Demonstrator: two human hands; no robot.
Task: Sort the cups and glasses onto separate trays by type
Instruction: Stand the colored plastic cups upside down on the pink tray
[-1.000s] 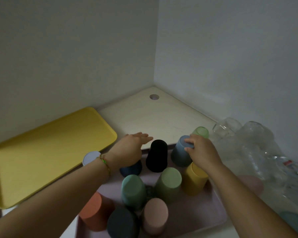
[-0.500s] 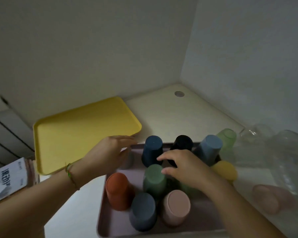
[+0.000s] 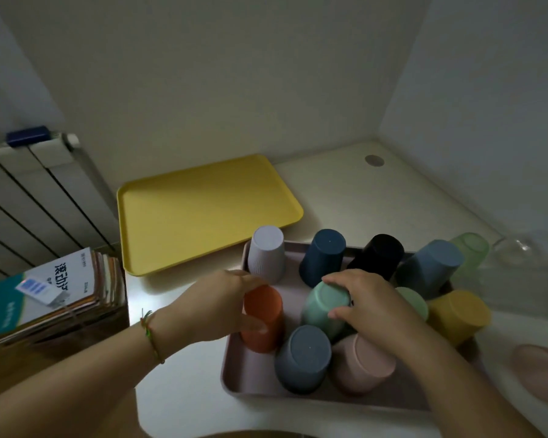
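The left hand [image 3: 214, 306] curls round the orange cup [image 3: 263, 324], and the right hand [image 3: 366, 300] curls round the mint cup [image 3: 321, 306], both on the near pink tray [image 3: 234, 379]. This looks like picking up. Next, lift both straight up past the crowded cups, maybe to the far-left yellow tray [image 3: 203, 213].

This looks like a room in a home. A white radiator [image 3: 29, 200] stands by the plain wall [image 3: 234, 74], with a pile of books [image 3: 57, 292] beside it. A pale tabletop [image 3: 361, 200] fits into the corner, and bright drinking cups [image 3: 323, 257] stand on it in a tray [image 3: 234, 368].
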